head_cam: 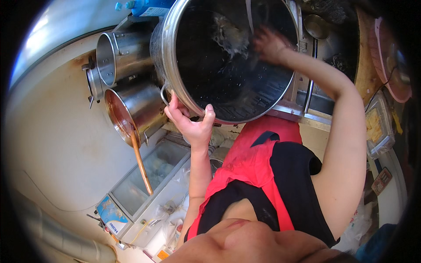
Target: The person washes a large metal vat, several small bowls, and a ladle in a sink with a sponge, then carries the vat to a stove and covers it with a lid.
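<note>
A large round metal pot (171, 52) with a shiny rim and dark inside is tilted before me. A thin stream of water (249, 14) falls into it, with a pale splash (232, 37) on the inside. My left hand (192, 123) grips the pot's lower left edge, thumb against the rim and fingers by the loop handle (163, 95). Inside the pot, right of the stream, is my right hand (271, 44); it is blurred by motion, so whether it holds something cannot be told.
Left stand an empty steel stockpot (131, 54) and another pot (148, 105) coated reddish-brown inside, a wooden handle (141, 161) jutting out. Below is a glass-topped Haier chest freezer (144, 177). Right are a sink (317, 98) with a long-handled ladle (316, 28), and a clear food container (380, 125).
</note>
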Available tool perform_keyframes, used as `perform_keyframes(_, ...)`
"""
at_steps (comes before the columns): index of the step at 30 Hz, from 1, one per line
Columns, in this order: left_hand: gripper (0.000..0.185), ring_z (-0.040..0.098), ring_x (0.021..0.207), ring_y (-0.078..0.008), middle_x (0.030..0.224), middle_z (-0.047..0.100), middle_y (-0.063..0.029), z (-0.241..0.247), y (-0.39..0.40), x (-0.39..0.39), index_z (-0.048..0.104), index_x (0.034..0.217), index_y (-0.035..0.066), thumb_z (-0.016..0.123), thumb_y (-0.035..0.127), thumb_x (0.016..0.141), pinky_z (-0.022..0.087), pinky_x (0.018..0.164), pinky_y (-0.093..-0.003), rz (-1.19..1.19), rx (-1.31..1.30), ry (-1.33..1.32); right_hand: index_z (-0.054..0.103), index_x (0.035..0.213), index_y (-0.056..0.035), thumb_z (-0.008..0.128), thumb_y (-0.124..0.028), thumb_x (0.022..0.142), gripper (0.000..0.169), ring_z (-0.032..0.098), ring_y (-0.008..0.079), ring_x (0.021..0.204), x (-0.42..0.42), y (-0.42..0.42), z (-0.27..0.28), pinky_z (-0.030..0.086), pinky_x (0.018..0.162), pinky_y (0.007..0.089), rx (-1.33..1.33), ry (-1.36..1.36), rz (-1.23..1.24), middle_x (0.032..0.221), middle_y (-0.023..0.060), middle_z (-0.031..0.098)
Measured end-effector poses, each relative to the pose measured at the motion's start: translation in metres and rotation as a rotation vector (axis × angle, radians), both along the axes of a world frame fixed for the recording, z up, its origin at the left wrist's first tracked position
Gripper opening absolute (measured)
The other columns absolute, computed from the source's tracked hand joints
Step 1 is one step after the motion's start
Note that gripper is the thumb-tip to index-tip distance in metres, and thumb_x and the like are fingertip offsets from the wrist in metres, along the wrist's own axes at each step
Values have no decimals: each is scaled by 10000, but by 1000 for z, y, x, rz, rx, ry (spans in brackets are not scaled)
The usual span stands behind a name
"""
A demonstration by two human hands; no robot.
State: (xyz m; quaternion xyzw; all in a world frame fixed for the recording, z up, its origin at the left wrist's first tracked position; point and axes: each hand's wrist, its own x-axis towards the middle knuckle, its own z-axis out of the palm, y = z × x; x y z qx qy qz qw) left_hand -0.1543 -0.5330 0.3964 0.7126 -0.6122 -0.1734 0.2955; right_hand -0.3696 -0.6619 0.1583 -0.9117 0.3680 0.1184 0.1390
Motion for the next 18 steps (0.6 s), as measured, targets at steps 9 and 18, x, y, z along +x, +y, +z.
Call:
perform_keyframes(9, 780, 477, 943, -184, 1092, 326, -86, -2, -11, 0, 362, 1314, -31, 718, 18, 621, 435, 849, -298, -45, -60, 62, 502, 1261, -143, 478, -393, 895, 444, 366, 339, 1259, 67, 116, 68, 280, 1077, 406, 940, -1086, -190, 1286, 149, 447)
perform_keyframes(18, 788, 471, 917, -165, 1060, 334, -71, -5, 4, 4, 368, 1306, -28, 712, 6, 599, 428, 816, -276, -12, -50, 47, 439, 1329, -161, 437, -253, 896, 442, 289, 285, 1341, 40, -90, -78, 275, 1097, 422, -246, -415, -185, 1464, 74, 302)
